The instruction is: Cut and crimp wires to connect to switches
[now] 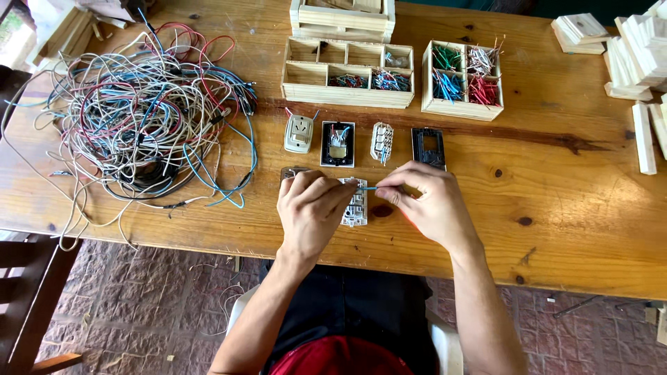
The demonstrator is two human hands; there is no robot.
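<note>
My left hand (310, 208) rests on the wooden table (556, 201) near its front edge and grips a white switch module (356, 206) lying there. My right hand (427, 201) pinches a short blue wire (367, 187) whose end meets the top of that module. Just behind my hands stands a row of parts: a beige socket (299, 133), a black-framed module (338, 144), a white module with wires (381, 142) and an empty black frame (429, 146).
A big tangle of red, blue, white and grey wires (142, 114) covers the table's left. Wooden compartment boxes (347, 73) and one with coloured wire pieces (462, 80) stand at the back. Wooden blocks (636, 52) pile at the right. A wooden chair (31, 305) stands at the left.
</note>
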